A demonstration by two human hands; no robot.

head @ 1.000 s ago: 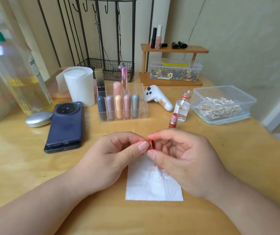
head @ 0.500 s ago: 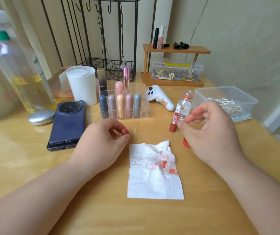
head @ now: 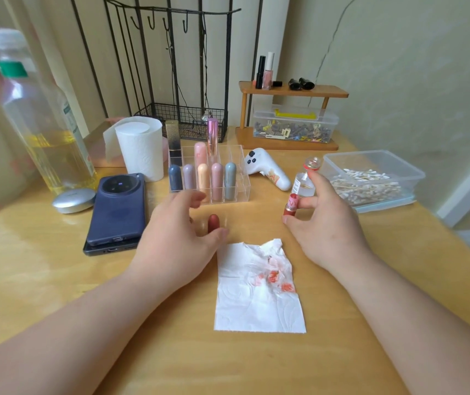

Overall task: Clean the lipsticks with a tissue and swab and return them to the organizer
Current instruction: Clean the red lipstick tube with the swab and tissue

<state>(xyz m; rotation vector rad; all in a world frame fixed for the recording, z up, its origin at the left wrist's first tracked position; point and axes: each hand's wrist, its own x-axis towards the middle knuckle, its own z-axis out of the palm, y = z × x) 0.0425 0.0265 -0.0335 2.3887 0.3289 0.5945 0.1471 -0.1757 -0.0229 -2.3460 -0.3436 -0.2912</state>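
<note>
Cap (head: 213,222) is let go; lipstick (head: 290,206) is now pinched.
It is stood upright, tip up, in the right hand (head: 327,223); the left hand (head: 176,238) is spread wide.

Stacked phones (head: 119,206) left on table (head: 57,280), silver compact (head: 73,200) beside them, oil bottle (head: 42,124) behind. White controller (head: 268,169) mid-table. Wire rack (head: 188,121), wooden shelf (head: 290,91) at back, clip box (head: 293,126) under its top.
</note>
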